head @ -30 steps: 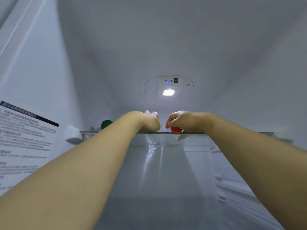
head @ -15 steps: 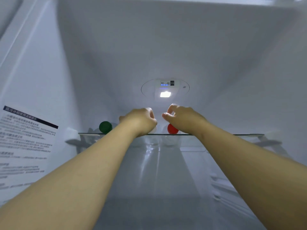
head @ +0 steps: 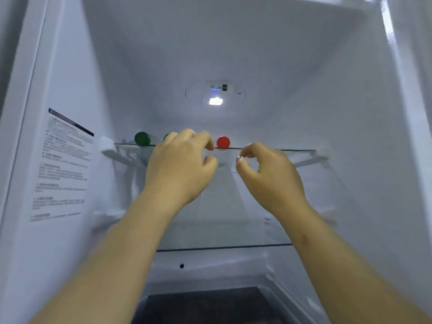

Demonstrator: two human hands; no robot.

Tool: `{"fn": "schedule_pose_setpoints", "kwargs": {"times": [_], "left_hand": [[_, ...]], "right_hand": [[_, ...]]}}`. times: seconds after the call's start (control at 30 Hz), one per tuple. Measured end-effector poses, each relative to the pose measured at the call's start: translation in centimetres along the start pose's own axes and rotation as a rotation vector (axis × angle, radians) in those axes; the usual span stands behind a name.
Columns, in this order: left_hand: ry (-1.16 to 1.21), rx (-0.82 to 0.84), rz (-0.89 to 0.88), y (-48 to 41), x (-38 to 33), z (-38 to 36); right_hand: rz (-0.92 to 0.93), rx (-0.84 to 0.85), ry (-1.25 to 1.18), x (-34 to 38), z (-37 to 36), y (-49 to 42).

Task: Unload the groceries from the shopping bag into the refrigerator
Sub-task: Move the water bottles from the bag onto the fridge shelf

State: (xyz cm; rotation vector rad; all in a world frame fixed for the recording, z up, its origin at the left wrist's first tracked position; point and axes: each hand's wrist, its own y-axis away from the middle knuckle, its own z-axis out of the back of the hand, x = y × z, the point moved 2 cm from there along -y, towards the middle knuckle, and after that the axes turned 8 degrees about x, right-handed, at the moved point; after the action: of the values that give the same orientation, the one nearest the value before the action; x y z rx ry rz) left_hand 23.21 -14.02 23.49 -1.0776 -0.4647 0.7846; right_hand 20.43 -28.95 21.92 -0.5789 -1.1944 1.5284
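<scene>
Two bare hands reach into a white refrigerator (head: pixel 327 113), both in front of the near edge of its upper glass shelf (head: pixel 297 150). The left hand (head: pixel 180 164) is loosely curled with its fingertips at the shelf edge, and nothing shows in its grasp. The right hand (head: pixel 268 174), just beside it and a little lower, has thumb and forefinger bent toward each other in a narrow loop, also holding nothing visible. On the shelf, a round red cap (head: pixel 223 142) faces the camera between the two hands. A round dark green cap (head: pixel 142 138) sits toward the left end, and a sliver of a second dark cap (head: pixel 166 136) peeks out behind the left hand. The bodies of these items are too faint to make out. A lit ceiling lamp (head: pixel 215 101) glows on the far wall above, a printed white instruction sticker (head: pixel 63 164) covers the left wall, and a lower glass shelf (head: pixel 224 247) spans the cabinet below the forearms.
</scene>
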Motion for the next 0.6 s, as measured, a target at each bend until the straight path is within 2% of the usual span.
{"fn": "schedule_pose_setpoints", "kwargs": {"times": [0.07, 0.27, 0.47, 0.6], "left_hand": [[0.020, 0.117, 0.019, 3.6, 0.1, -0.8], [0.095, 0.303, 0.018, 13.2, -0.4, -5.2], [0.273, 0.379, -0.073, 20.9, -2.4, -8.1], [0.361, 0.551, -0.078, 27.3, -4.9, -9.8]], "right_hand": [[-0.008, 0.051, 0.034, -0.3, 0.3, 3.5], [-0.090, 0.168, 0.109, -1.1, -1.1, 14.1], [-0.269, 0.323, 0.161, -2.8, -1.3, 23.0], [-0.436, 0.482, 0.165, -3.9, 0.0, 30.5]]}}
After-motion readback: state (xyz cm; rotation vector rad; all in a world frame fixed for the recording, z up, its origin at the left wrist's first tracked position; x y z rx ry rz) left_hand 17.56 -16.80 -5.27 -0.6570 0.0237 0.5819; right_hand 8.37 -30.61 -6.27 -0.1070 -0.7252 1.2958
